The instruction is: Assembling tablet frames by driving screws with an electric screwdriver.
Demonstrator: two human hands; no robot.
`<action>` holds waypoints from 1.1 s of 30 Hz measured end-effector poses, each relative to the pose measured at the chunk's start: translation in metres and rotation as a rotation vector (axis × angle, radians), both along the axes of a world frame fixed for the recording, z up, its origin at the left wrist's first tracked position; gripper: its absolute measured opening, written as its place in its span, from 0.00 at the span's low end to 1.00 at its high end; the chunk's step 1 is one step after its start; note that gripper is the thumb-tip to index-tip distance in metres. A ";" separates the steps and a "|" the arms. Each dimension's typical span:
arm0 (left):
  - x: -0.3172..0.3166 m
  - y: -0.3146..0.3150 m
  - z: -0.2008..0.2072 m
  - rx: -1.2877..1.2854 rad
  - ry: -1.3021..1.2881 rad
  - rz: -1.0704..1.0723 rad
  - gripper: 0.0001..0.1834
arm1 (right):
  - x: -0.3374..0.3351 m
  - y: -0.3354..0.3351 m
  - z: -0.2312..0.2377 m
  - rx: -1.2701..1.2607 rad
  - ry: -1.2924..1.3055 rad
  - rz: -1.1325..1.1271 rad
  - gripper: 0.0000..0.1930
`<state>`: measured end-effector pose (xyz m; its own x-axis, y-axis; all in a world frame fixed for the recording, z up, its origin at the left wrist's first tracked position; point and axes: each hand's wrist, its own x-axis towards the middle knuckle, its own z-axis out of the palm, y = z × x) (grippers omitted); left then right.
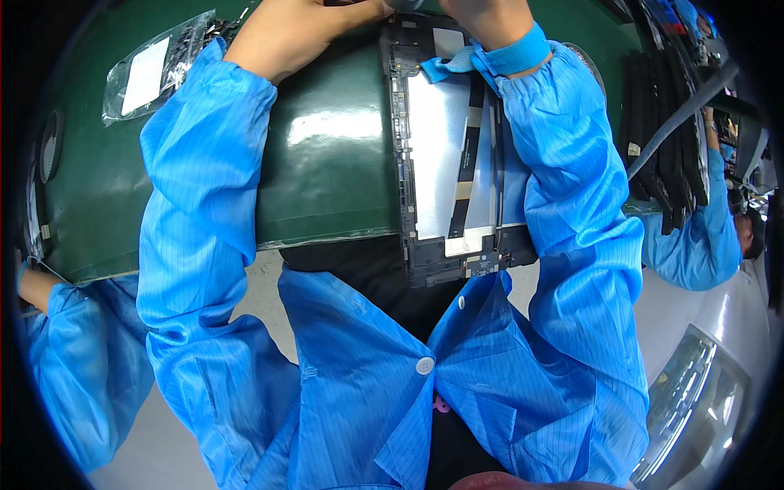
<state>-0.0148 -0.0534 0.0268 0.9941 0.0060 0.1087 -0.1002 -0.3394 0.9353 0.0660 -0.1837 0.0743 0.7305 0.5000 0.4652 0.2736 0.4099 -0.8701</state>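
My left hand (pixel 298 33) is at the top edge of the view, its thumb bent toward a small grey rounded thing (pixel 404 4) that is mostly cut off. The hand looks closed; the tip of its grip lies out of view. My right hand (pixel 490 20) is over the far end of an opened flat electronic device (pixel 445 147), with its fingers out of view. A blue wrist strap (pixel 514 53) circles that wrist. The device has a black frame, a silvery metal plate and a dark ribbon cable (pixel 467 155). Its near end overhangs the table edge.
A clear bag (pixel 122 86) of small dark parts with a white label lies on the green table (pixel 327 180). Dark panels (pixel 661 131) stand in a row at the right. Other people's blue sleeves (pixel 82 367) show at both sides.
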 end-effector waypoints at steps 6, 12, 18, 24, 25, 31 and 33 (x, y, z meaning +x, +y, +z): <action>0.010 0.022 -0.032 0.200 -0.057 -0.052 0.14 | 0.003 0.003 -0.007 -0.002 -0.008 0.037 0.11; 0.006 0.003 -0.013 0.117 -0.033 -0.062 0.13 | 0.001 -0.003 -0.002 -0.079 -0.027 -0.095 0.10; 0.006 0.004 -0.017 0.098 -0.085 -0.034 0.14 | 0.003 -0.006 -0.006 -0.036 0.003 -0.056 0.07; -0.025 -0.019 0.008 0.247 -0.333 0.363 0.12 | -0.005 -0.005 0.002 -0.010 0.105 -0.063 0.07; -0.044 -0.032 0.007 0.321 -0.504 0.406 0.09 | -0.005 -0.008 0.004 -0.037 0.138 -0.054 0.06; -0.173 -0.155 0.020 0.724 -0.199 0.115 0.43 | -0.009 -0.012 0.015 -0.126 0.082 0.001 0.14; -0.168 -0.158 0.007 0.771 -0.229 0.116 0.45 | -0.007 -0.022 0.021 -0.087 0.073 0.027 0.14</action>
<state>-0.1830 -0.2111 0.0342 0.9441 -0.0518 0.3254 -0.1853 -0.9001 0.3944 0.0593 -0.2053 0.0954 0.7464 0.5565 0.3649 0.1976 0.3383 -0.9201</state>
